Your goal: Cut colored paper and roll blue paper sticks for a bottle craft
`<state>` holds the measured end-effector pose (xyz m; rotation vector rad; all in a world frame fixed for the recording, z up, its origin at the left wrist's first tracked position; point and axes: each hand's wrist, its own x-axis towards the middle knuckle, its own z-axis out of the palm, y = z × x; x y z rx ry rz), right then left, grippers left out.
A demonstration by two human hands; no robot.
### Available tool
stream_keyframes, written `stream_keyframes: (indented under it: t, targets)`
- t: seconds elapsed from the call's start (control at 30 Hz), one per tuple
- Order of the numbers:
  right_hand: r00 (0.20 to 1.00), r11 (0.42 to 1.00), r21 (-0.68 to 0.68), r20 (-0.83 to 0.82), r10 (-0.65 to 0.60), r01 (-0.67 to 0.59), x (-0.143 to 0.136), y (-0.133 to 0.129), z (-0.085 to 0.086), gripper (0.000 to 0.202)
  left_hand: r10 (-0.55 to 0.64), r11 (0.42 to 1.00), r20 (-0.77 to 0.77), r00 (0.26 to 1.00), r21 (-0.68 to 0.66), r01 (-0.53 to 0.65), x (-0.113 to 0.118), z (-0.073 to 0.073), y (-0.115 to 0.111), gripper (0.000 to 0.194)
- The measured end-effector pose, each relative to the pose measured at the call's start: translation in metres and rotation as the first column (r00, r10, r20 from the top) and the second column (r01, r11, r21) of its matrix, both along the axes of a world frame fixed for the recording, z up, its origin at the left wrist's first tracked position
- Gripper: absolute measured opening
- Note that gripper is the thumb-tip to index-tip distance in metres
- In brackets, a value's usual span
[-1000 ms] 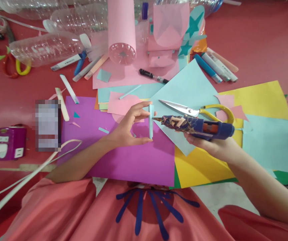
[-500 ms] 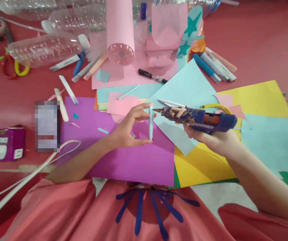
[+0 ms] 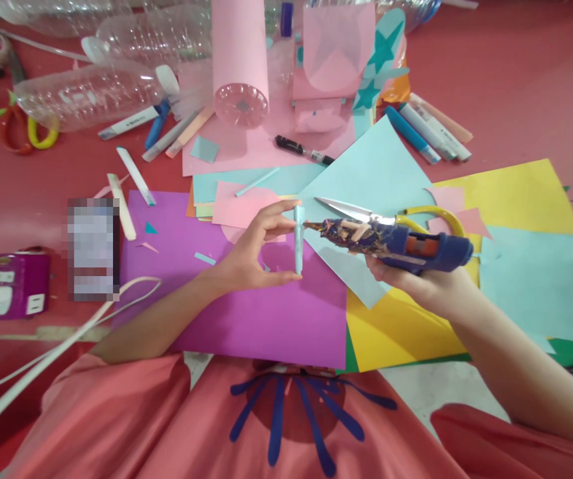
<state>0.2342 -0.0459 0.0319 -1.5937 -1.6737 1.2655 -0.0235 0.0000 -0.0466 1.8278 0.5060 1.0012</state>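
My left hand (image 3: 261, 249) pinches a light blue rolled paper tube (image 3: 299, 243) by its two ends, thumb below and fingers above, holding it above a purple sheet (image 3: 266, 319). My right hand (image 3: 416, 283) is wrapped round a dark blue hot glue gun (image 3: 391, 243), its nozzle pointing left and at the tube's upper part. Whether the tip touches the paper I cannot tell. Dried glue coats the front of the gun. Beneath the gun lie yellow-handled scissors (image 3: 359, 211), partly hidden, on a light blue sheet (image 3: 381, 166).
Clear plastic bottles (image 3: 92, 100) and a pink-wrapped bottle (image 3: 239, 53) lie at the back. Markers (image 3: 416, 136) and a black pen (image 3: 301, 150) are scattered around. On the left are a phone (image 3: 93, 249), a purple power socket (image 3: 17, 286) and a white cable (image 3: 67, 339).
The glue gun has shifted slightly downward, and its nozzle now sits lower along the tube. More of the scissors shows above it. The left hand has risen a little with the tube.
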Motion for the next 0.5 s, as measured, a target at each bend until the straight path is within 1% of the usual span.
stream_keyframes:
  t: [0.07, 0.17, 0.3, 0.37, 0.5]
  targets:
    - [0.999, 0.999, -0.026, -0.011, 0.033, -0.033, 0.0003, -0.0037, -0.0022, 0.017, 0.004, 1.0, 0.011, 1.0, 0.001, -0.004, 0.0001, -0.0016, 0.0012, 0.083]
    - [0.995, 0.996, -0.041, -0.07, 0.075, -0.078, -0.0014, -0.0062, -0.0031, 0.013, -0.004, 1.0, 0.011, 1.0, -0.007, 0.004, 0.0006, -0.0026, 0.0026, 0.082]
    - [0.996, 0.998, -0.025, -0.072, 0.055, -0.057, -0.004, -0.0064, -0.0012, 0.008, -0.002, 1.0, 0.018, 1.0, -0.002, 0.002, 0.001, -0.0018, 0.0029, 0.08]
    - [0.997, 0.998, -0.034, -0.064, 0.044, -0.046, -0.0043, -0.0067, -0.0006, 0.01, 0.003, 1.0, 0.025, 1.0, -0.003, -0.003, 0.001, -0.0014, 0.0026, 0.079]
    - [0.995, 0.995, -0.069, -0.08, 0.065, -0.071, -0.0045, -0.0085, -0.0002, 0.012, 0.011, 1.0, 0.011, 1.0, -0.006, -0.011, 0.0006, -0.0016, 0.0017, 0.08]
